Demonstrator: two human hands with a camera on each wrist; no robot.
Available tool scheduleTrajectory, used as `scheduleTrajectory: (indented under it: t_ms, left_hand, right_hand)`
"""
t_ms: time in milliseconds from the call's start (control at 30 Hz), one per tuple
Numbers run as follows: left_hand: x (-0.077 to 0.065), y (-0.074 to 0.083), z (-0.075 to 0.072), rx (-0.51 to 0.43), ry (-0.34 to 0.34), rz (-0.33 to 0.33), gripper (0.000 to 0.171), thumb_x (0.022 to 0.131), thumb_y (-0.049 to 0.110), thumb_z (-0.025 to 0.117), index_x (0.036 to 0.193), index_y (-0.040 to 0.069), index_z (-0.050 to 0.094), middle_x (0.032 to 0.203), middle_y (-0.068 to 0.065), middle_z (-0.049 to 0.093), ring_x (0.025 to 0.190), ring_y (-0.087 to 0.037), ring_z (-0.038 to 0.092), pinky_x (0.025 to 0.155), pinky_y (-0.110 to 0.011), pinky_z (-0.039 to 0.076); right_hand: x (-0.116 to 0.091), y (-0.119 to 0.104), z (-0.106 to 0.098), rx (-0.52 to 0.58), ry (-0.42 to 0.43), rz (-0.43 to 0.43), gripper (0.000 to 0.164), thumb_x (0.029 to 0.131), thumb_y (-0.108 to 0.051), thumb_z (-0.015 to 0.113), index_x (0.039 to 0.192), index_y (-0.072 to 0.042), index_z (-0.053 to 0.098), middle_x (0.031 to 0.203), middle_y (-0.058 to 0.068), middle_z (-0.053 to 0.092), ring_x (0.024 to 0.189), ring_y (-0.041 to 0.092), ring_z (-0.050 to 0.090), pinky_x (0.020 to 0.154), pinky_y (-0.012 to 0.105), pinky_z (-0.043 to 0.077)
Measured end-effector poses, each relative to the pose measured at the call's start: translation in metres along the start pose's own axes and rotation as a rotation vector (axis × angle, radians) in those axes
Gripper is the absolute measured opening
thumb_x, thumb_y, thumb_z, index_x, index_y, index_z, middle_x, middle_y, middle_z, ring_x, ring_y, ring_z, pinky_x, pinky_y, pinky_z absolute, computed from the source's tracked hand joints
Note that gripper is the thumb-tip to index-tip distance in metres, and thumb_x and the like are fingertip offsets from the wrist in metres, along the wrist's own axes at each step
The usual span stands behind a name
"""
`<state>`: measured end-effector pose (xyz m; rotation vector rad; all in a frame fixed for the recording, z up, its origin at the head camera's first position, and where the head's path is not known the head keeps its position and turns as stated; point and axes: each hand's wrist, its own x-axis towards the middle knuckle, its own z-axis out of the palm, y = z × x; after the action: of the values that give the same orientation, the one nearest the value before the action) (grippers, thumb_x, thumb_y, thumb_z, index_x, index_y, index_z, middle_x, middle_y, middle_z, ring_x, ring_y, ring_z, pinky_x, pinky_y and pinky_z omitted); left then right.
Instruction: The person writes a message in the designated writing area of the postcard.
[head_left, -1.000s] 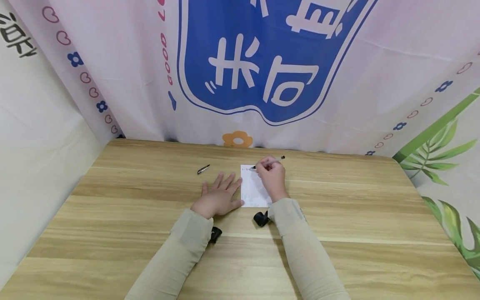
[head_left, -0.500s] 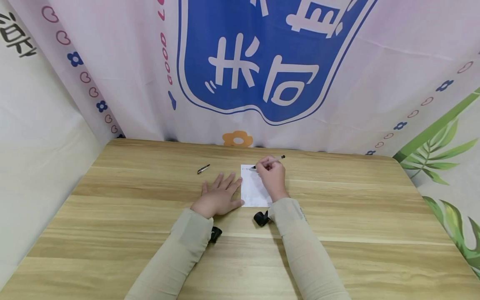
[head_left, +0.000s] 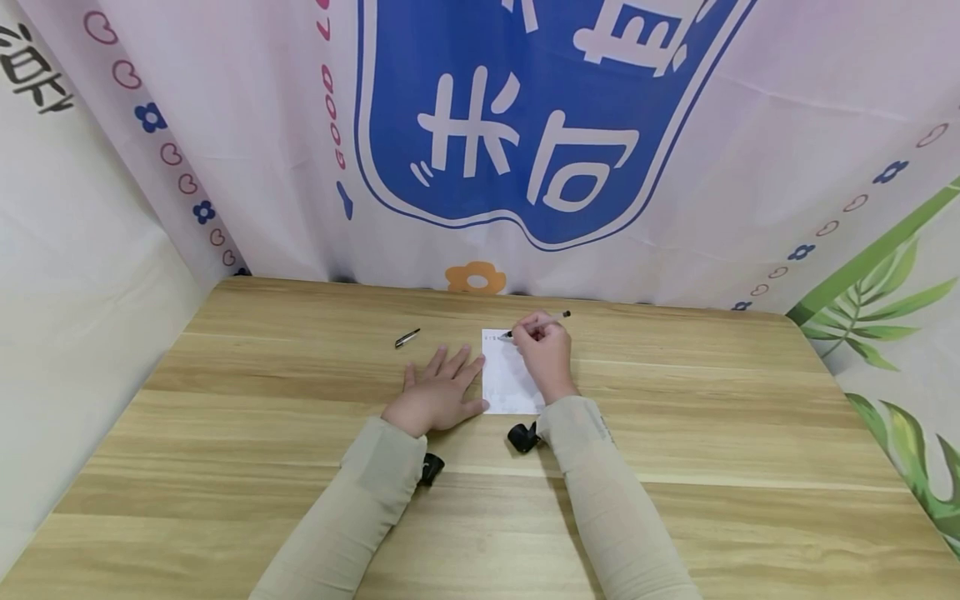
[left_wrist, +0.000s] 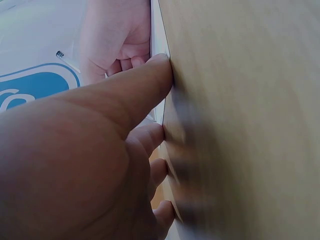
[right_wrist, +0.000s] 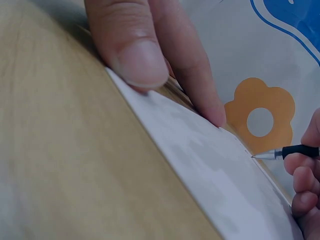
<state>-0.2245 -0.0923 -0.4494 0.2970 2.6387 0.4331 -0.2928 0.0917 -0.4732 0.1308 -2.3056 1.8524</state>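
A white sheet of paper (head_left: 512,379) lies on the wooden table, with a short row of small dark marks near its top edge. My right hand (head_left: 545,354) pinches a pen (head_left: 551,321) with a clear barrel and black grip. In the right wrist view the pen's metal tip (right_wrist: 267,154) meets the paper near its far edge. Fingers spread, my left hand (head_left: 435,400) rests flat on the table, its thumb and index fingertip on the paper's left edge. Beyond that hand lies a pen cap (head_left: 407,338) with a clip.
The wooden table (head_left: 300,367) runs back to a printed curtain (head_left: 285,192) with a blue emblem. A black wrist camera (head_left: 522,437) sits by the right cuff, and another black device (head_left: 431,469) by the left cuff.
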Motion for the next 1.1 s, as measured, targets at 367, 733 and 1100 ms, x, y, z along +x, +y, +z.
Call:
scheduleTrajectory:
  t_ms: [367,733,1100]
  left_hand:
    - [0.001,0.0001,0.001,0.003,-0.005,-0.004,0.076,0.103,0.057,0.048,0.164,0.033,0.01,0.17,0.004,-0.005,0.154,-0.031,-0.015,0.113,-0.073,-0.008]
    - [0.0013,-0.0003,0.0015,0.01,-0.004,-0.007,0.076,0.103,0.057,0.048,0.164,0.033,0.01,0.17,0.005,-0.005,0.154,-0.031,-0.015,0.114,-0.073,-0.008]
    - [0.001,-0.0001,0.0009,0.003,-0.008,-0.006,0.076,0.103,0.056,0.048,0.164,0.033,0.009,0.17,0.005,-0.005,0.154,-0.031,-0.016,0.113,-0.072,-0.009]
  right_hand:
    - [0.0,0.002,0.0009,0.014,0.025,0.0,0.008,0.092,-0.004,0.065,0.088,0.001,0.07,0.082,0.013,0.067,0.069,0.022,0.06,0.057,0.023,0.047]
    - [0.0005,0.0035,0.001,0.01,0.03,-0.007,0.01,0.091,-0.005,0.064,0.084,0.0,0.069,0.08,0.009,0.067,0.067,0.019,0.06,0.056,0.023,0.047]
    - [0.0004,0.0023,0.0009,0.013,0.027,-0.004,0.01,0.091,-0.006,0.064,0.083,-0.002,0.068,0.079,0.011,0.066,0.066,0.019,0.059,0.055,0.023,0.046]
